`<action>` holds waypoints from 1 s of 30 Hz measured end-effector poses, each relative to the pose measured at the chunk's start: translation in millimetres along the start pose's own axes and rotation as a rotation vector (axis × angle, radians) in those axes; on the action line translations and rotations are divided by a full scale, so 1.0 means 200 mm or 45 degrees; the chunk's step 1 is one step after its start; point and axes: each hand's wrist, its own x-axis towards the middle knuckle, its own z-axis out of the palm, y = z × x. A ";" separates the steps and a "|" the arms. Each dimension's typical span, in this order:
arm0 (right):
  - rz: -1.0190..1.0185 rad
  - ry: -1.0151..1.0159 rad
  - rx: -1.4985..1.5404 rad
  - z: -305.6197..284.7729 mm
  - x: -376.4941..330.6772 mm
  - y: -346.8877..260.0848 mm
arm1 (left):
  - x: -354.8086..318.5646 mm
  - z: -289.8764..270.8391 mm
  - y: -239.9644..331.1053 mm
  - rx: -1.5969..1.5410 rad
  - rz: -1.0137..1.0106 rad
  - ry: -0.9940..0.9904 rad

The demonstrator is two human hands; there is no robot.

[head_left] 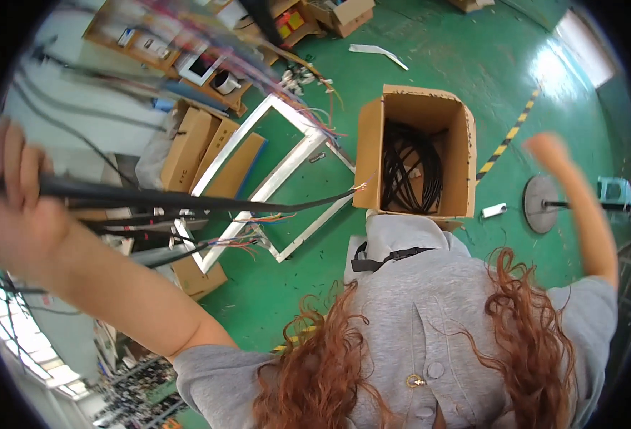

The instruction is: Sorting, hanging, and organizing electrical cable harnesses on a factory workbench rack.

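At the far left my left hand (pixel 26 179) is raised, its fingers wrapped round a bundle of black cables (pixel 187 200). One cable stretches across to the right and ends in bare, frayed wires beside the cardboard box (pixel 369 154). Other cable ends in the bundle show thin coloured wires. Inside the open box lies a loose coil of black cable (pixel 419 161). Out to the right, my right hand (pixel 548 151) is lifted above the floor, away from the box and cables. Motion smears its fingers, and nothing can be made out in them.
A white metal frame (pixel 280 179) stands left of the box, with more coloured wires hanging above it. Cardboard boxes (pixel 190 146) and a cluttered shelf lie beyond. On the right are a round grey base (pixel 542 205), a small white piece (pixel 494 211) and yellow-black floor tape (pixel 505 143).
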 end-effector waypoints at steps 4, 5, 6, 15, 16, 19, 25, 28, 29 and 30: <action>-0.217 -0.786 1.742 0.78 -0.16 -0.83 | 0.01 0.12 0.15 0.331 0.214 0.523; -0.212 -0.937 1.869 0.91 -0.13 -0.99 | 0.04 0.17 0.15 0.335 0.309 0.675; -0.152 -1.284 2.115 0.81 -0.13 -1.07 | 0.03 0.23 0.13 0.481 0.483 0.911; 0.328 0.179 3.854 0.87 0.20 -0.67 | 0.18 0.31 -0.15 0.413 0.229 0.669; 0.238 0.211 3.804 0.86 0.14 -0.59 | 0.18 0.34 -0.23 0.790 0.293 0.888; 0.228 0.339 3.582 0.84 -0.06 -0.38 | 0.32 0.41 -0.77 1.092 0.325 1.261; 0.783 0.741 3.335 1.20 -0.35 0.02 | 0.68 0.17 -0.48 1.062 0.631 1.397; 0.933 0.907 3.307 1.13 -0.38 0.12 | 0.85 -0.03 -0.14 1.171 0.661 1.282; 0.888 0.904 3.311 1.10 -0.36 0.12 | 0.89 -0.14 -0.01 1.215 0.674 1.346; 0.905 0.983 3.351 1.09 -0.33 0.12 | 0.83 -0.19 0.13 1.272 0.703 1.431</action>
